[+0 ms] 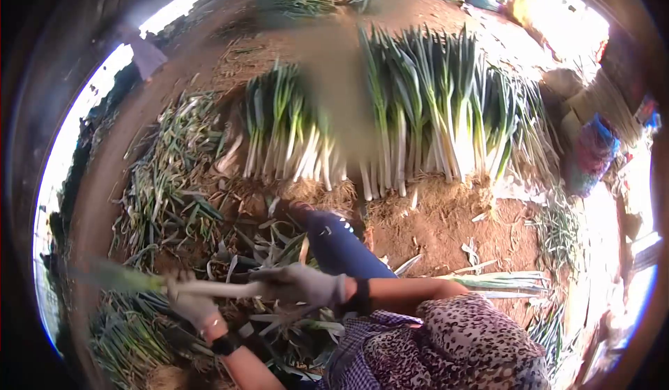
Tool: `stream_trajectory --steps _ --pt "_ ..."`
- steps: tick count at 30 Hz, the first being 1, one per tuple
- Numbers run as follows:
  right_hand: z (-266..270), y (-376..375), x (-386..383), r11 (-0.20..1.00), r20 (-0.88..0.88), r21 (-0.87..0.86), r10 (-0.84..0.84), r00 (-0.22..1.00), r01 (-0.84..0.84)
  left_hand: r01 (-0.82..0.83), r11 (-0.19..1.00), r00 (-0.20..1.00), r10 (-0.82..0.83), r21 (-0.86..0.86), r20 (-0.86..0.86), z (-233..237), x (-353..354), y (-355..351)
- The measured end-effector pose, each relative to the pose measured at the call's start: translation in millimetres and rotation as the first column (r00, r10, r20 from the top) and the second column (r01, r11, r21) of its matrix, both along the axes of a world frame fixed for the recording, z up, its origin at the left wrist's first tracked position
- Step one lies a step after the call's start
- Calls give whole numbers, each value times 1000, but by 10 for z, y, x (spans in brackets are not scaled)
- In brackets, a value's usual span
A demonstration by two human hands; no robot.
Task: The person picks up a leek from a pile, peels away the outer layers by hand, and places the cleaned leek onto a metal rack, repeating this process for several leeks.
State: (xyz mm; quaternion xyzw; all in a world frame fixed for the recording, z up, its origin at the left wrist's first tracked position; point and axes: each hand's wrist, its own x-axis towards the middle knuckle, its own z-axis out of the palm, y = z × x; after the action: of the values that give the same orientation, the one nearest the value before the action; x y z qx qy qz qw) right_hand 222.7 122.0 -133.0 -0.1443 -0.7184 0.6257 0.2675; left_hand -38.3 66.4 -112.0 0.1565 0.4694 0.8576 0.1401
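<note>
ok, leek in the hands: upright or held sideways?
Sideways: the leek runs across the view, green leaves out beyond the left hand, white stalk reaching to the right hand.

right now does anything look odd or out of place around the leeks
Yes: a blurred beige smear hides part of the long green-and-white leek row; it lacks clear edges, so perhaps it is lens dirt.
</note>
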Motion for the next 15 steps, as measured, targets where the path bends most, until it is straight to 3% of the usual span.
stream_trajectory --steps 2,4,6,7,8,10,12,14,15 --pt "-132 116 416 939 -68 -342 -69 995 41 265 964 959 -267 -26 -92 167 413 559" --pt "-164 239 830 780 -193 -615 -291 937 116 498 835 789 -548 -235 -278 435 1068 1002" --pt "-222 473 1326 728 -89 -605 -465 881 324 516 769 654 -638 -377 -407 689 1701 1346" --pt "-414 605 1521 659 -111 -665 -552 826 351 521 729 562 -685 -445 -464 566 1739 1460" --pt "-696 776 1695 588 -127 -721 -633 764 367 583 674 568 -737 -453 -366 578 1868 1457" --pt "-1241 1156 2045 452 -65 -686 -818 571 570 531 692 575 -718 -490 -392 317 1764 1457" --pt "-1951 1573 2398 254 -25 -654 -948 316 712 454 700 662 -679 -552 -317 30 1506 1307" --pt "-2877 1946 2752 -14 163 -666 -978 127 746 283 709 750 -583 -646 -312 -235 1195 1037" --pt "-3345 2103 2980 -141 416 -439 -907 61 887 249 699 798 -540 -670 -267 -472 919 841"
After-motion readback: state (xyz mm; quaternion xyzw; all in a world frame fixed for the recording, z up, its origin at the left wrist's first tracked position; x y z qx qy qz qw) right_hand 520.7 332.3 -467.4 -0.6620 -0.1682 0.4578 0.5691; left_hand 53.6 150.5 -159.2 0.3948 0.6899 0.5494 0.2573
